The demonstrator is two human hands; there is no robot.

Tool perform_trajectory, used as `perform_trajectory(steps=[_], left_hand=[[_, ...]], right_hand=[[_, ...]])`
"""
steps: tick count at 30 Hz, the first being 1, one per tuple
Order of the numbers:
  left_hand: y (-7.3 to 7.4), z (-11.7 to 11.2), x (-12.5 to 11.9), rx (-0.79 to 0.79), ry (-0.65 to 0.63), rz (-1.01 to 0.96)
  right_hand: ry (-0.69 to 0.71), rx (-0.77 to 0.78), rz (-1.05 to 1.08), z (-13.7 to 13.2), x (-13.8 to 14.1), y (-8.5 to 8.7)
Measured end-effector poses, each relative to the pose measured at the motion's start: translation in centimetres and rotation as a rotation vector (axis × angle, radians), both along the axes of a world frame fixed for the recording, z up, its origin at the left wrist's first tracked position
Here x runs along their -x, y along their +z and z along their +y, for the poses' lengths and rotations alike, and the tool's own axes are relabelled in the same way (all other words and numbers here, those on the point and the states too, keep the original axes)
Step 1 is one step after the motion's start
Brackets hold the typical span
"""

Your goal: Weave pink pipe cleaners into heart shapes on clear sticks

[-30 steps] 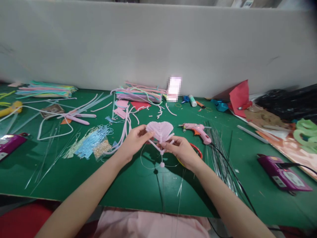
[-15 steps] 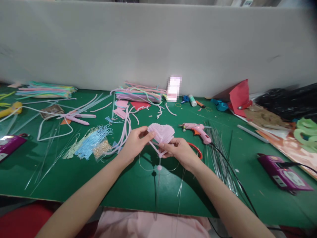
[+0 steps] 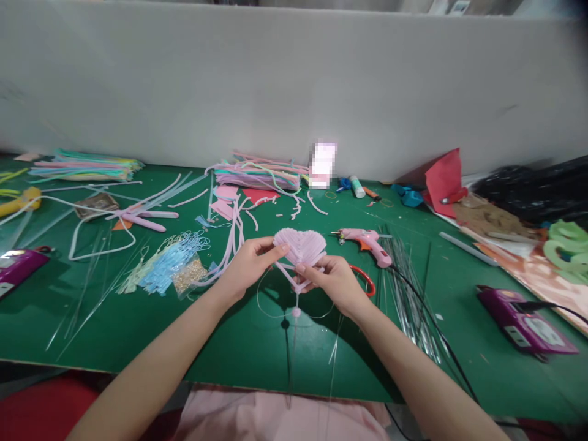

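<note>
Both my hands hold a pale pink heart-shaped fan (image 3: pixel 301 245) woven from pipe cleaners, raised a little above the green table (image 3: pixel 248 343). My left hand (image 3: pixel 245 267) pinches its left edge with fingers closed. My right hand (image 3: pixel 335 282) grips the lower stem where the strands meet. A small pink bead (image 3: pixel 296 312) hangs below on a thin strand, and a thin wire loop (image 3: pixel 275 309) curls beneath.
A pink glue gun (image 3: pixel 367 240) lies right of my hands beside a bundle of thin wires (image 3: pixel 408 282). Red-handled scissors (image 3: pixel 365 278) sit behind my right hand. Pipe cleaner stacks (image 3: pixel 257 174) are at the back, blue tassels (image 3: pixel 169 260) to the left, and purple devices (image 3: pixel 526 321) right.
The heart fan shifted slightly right and tilted. My right hand slid up from below the stem to grip nearer the heart's base; the hanging bead swung a little left.
</note>
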State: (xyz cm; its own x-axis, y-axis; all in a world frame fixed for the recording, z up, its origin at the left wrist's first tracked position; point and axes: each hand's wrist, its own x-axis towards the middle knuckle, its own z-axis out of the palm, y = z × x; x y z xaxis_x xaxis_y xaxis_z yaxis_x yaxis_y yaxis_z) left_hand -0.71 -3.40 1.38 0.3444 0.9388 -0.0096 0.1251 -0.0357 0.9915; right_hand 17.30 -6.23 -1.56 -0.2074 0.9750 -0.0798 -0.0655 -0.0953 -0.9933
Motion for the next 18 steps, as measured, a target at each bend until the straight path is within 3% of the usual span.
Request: perform_trajectory(steps=[6,11,18], left_hand=[[0.03,0.02,0.14,0.048,-0.008,0.001],[-0.21,0.24,0.46,0.251,-0.149,0.153],[-0.65,0.4,0.45,0.304,-0.149,0.14]], right_hand=[[-0.007,0.008,-0.007,0.07,-0.07,-0.09],[0.034,0.086,-0.01,0.42,-0.26,-0.41],[0.079,0.13,0.019,0.45,-0.53,-0.35]])
